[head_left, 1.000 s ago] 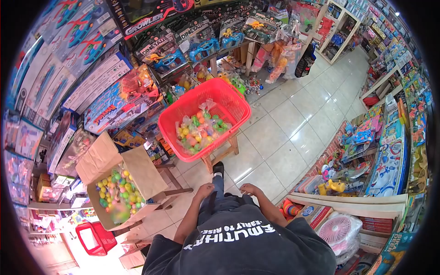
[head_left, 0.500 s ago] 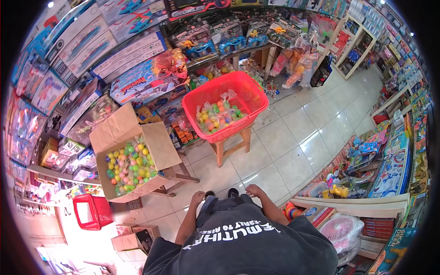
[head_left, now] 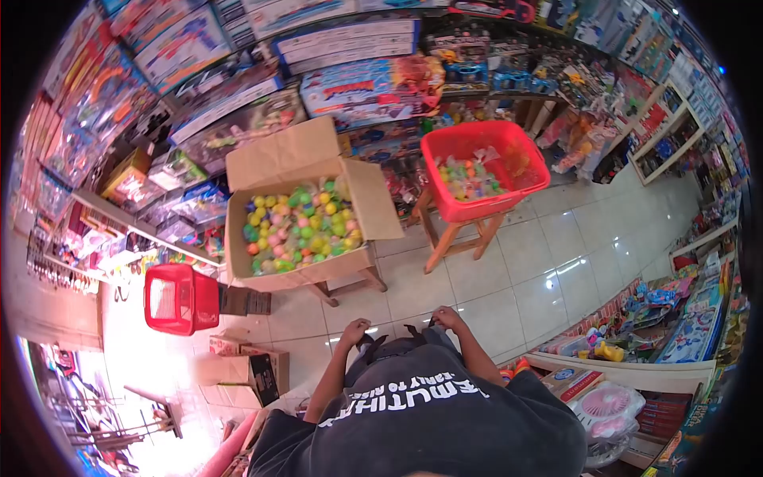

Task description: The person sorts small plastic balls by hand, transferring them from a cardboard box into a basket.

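Observation:
My left hand point(head_left: 355, 331) hangs low in front of my body with its fingers curled in; I see nothing in it. To its right, my right hand point(head_left: 448, 318) is held the same way, fingers bent and nothing visible in them. Neither hand touches any goods. Ahead of my left hand, an open cardboard box point(head_left: 314, 276) full of small colourful balls point(head_left: 298, 226) rests on a wooden stand point(head_left: 350, 288). Farther off to the right, a red plastic basket point(head_left: 477, 208) holds bagged colourful balls point(head_left: 469, 178) and sits on a wooden stool point(head_left: 463, 241).
Boxed toys point(head_left: 362, 87) fill the shelves ahead. A second red basket point(head_left: 181, 300) and some cartons point(head_left: 242, 378) stand at the left. Tiled floor point(head_left: 556, 250) runs off to the right, beside a low display point(head_left: 628, 350) of toys. A wrapped pink fan point(head_left: 608, 405) lies near my right side.
My view has turned left, so the box and basket now appear farther right. The cardboard box looks closer. Both hands stay low, with fingers curled.

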A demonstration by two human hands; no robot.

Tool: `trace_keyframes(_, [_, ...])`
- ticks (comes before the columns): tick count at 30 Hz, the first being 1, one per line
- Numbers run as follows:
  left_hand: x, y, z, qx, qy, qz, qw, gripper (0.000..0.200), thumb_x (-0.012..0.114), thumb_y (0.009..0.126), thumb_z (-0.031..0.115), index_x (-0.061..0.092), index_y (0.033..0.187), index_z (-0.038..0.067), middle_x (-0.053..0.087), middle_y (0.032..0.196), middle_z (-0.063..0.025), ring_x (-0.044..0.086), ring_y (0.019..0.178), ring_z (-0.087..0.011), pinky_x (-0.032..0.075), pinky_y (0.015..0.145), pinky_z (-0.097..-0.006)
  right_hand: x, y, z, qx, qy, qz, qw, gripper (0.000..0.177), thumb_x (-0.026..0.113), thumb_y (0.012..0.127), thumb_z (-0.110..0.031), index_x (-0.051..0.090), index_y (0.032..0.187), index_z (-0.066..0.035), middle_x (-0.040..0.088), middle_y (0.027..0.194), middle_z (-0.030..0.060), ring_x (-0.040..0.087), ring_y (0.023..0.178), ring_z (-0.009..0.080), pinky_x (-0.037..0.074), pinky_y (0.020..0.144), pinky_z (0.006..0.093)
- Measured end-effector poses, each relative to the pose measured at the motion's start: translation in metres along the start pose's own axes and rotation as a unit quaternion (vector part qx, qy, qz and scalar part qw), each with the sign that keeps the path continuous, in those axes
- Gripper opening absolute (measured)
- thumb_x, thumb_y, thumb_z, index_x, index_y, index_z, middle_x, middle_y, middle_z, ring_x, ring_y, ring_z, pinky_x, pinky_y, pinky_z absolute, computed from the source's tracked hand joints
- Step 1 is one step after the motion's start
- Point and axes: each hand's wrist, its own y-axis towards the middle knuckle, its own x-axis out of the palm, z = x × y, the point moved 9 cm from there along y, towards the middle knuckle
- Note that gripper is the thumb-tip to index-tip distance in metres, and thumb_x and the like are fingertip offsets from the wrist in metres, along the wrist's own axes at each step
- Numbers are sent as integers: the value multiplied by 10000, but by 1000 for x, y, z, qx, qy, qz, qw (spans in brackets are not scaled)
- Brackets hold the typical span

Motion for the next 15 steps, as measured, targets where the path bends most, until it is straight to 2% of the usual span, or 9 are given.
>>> trace_keyframes(4, [-55, -34, 21, 15, 14, 53, 998, 288, 526, 810, 269, 597, 989, 54, 621, 891, -135, 590, 853, -233, 447, 765, -312, 65, -2, -51, -63, -3, -31, 998, 151, 558, 787, -231, 553, 888, -119, 558, 785, -20, 539, 687, 94, 431, 526, 239])
trace_keyframes(5, [-69, -45, 37, 48, 13, 70, 996, 276, 517, 824, 250, 590, 997, 49, 619, 890, -132, 590, 847, -225, 449, 761, -310, 80, -7, -66, -62, -8, -38, 997, 151, 558, 787, -231, 553, 888, -119, 558, 785, -20, 539, 687, 94, 431, 526, 239])
trace_keyframes(8, [-100, -73, 77, 98, -9, 104, 990, 258, 503, 845, 219, 576, 1015, 40, 616, 887, -120, 590, 831, -204, 452, 754, -308, 124, -21, -121, -130, -7, -85, 988, 119, 534, 806, -207, 544, 895, -128, 545, 815, -55, 522, 748, 72, 412, 613, 225])
trace_keyframes(9, [-111, -81, 91, 121, -26, 116, 985, 252, 499, 852, 206, 570, 1025, 37, 615, 885, -111, 589, 821, -192, 453, 752, -308, 134, -26, -137, -128, -11, -90, 988, 119, 534, 806, -207, 544, 895, -128, 545, 815, -55, 522, 748, 72, 412, 613, 225])
trace_keyframes(13, [-144, -93, 124, 109, -89, 120, 983, 240, 503, 856, 184, 564, 1036, 39, 615, 885, -97, 583, 804, -174, 453, 741, -296, 170, -65, -221, -198, -37, -159, 967, 151, 517, 842, -223, 541, 937, -108, 565, 873, -39, 534, 817, 75, 408, 683, 228])
trace_keyframes(15, [-166, -98, 152, 182, -123, 144, 965, 222, 503, 850, 135, 559, 1039, 35, 612, 867, -81, 579, 791, -157, 452, 717, -274, 180, -81, -260, -216, -43, -177, 959, 166, 511, 856, -227, 539, 954, -96, 572, 898, -26, 538, 842, 80, 411, 703, 234])
